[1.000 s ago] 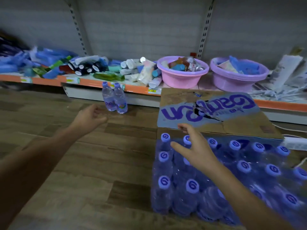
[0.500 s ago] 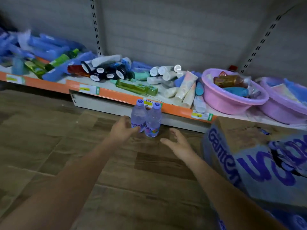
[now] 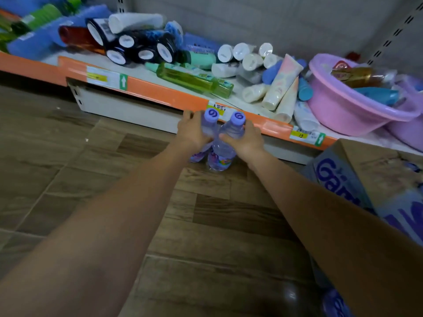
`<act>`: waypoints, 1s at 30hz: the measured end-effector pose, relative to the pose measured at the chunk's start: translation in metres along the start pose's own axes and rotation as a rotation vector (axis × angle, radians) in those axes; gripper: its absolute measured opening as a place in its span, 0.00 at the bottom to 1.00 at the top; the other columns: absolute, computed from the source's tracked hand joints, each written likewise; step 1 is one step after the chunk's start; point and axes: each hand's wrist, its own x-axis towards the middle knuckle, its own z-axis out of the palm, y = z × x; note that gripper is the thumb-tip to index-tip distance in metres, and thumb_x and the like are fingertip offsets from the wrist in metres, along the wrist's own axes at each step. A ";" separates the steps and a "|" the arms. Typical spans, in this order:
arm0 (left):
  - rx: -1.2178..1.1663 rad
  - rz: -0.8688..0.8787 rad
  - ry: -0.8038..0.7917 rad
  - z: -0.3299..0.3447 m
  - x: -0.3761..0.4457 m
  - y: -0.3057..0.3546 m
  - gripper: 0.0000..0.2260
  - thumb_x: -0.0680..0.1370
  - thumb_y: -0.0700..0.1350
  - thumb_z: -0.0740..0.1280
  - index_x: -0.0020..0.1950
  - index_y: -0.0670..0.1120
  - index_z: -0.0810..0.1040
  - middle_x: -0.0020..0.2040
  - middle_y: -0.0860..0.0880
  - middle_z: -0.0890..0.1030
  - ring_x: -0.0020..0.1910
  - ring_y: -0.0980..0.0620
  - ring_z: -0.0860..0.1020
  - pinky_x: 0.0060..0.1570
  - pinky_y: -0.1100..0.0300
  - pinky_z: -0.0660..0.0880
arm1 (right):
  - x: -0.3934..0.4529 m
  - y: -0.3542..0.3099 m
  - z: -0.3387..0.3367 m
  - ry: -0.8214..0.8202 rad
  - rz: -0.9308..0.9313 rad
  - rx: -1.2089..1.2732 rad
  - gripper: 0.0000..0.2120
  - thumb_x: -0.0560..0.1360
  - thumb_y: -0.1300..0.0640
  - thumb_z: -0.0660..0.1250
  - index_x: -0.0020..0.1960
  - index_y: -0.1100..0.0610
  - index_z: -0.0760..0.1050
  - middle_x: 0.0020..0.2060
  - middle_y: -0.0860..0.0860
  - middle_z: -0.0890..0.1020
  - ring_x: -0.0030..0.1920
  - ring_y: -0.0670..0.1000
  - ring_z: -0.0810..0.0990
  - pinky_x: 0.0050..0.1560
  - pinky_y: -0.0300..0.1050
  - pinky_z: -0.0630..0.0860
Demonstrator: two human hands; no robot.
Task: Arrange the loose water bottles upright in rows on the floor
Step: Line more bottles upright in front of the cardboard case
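Floor (image 3: 96, 179): wood-look planks, brown, from 6 to 9 o'clock.
Shelf (image 3: 160, 93): low, orange-edged, running 10 to 3 o'clock.
Back wall (image 3: 297, 21): grey panel, slotted uprights, 12 o'clock.

You see clear glossy plastic bottles (image 3: 220, 154) with matt purple caps (image 3: 238, 118), a wood-grain floor (image 3: 91, 170) with slight sheen, and a rough brown cardboard box (image 3: 375, 170).

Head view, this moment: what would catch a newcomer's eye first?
Two purple-capped water bottles stand upright side by side on the wood-look floor, just before the shelf's orange edge: the left hand grips the left bottle and the right hand grips the right bottle. Behind lies a jumble of toppled tubes and bottles, with a pink basin at right.
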 end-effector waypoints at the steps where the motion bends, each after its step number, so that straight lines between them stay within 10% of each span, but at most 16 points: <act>1: -0.054 0.007 -0.017 0.001 -0.002 -0.003 0.28 0.71 0.42 0.71 0.68 0.42 0.65 0.66 0.39 0.70 0.64 0.42 0.71 0.57 0.57 0.66 | -0.005 0.003 0.002 0.005 0.007 0.022 0.37 0.64 0.43 0.72 0.66 0.57 0.65 0.60 0.59 0.75 0.61 0.60 0.73 0.60 0.53 0.72; 8: -0.057 0.140 -0.004 -0.005 -0.040 -0.009 0.27 0.66 0.38 0.74 0.64 0.42 0.70 0.60 0.41 0.77 0.59 0.44 0.75 0.48 0.68 0.63 | -0.035 0.024 -0.005 0.026 -0.037 0.104 0.30 0.71 0.60 0.71 0.68 0.58 0.61 0.62 0.58 0.75 0.61 0.57 0.74 0.50 0.40 0.67; 22: -0.347 -0.132 0.018 0.012 -0.211 0.039 0.20 0.64 0.46 0.77 0.52 0.45 0.76 0.47 0.48 0.81 0.45 0.50 0.78 0.46 0.59 0.75 | -0.211 0.083 -0.129 -0.151 -0.137 0.276 0.18 0.67 0.53 0.76 0.55 0.54 0.78 0.51 0.49 0.84 0.53 0.48 0.81 0.60 0.48 0.76; 30: -0.595 0.071 0.043 0.018 -0.337 0.160 0.16 0.61 0.48 0.76 0.45 0.53 0.77 0.40 0.58 0.83 0.42 0.59 0.79 0.47 0.60 0.75 | -0.335 0.118 -0.272 -0.063 -0.349 0.542 0.17 0.60 0.50 0.76 0.48 0.48 0.77 0.49 0.51 0.84 0.52 0.54 0.83 0.56 0.53 0.79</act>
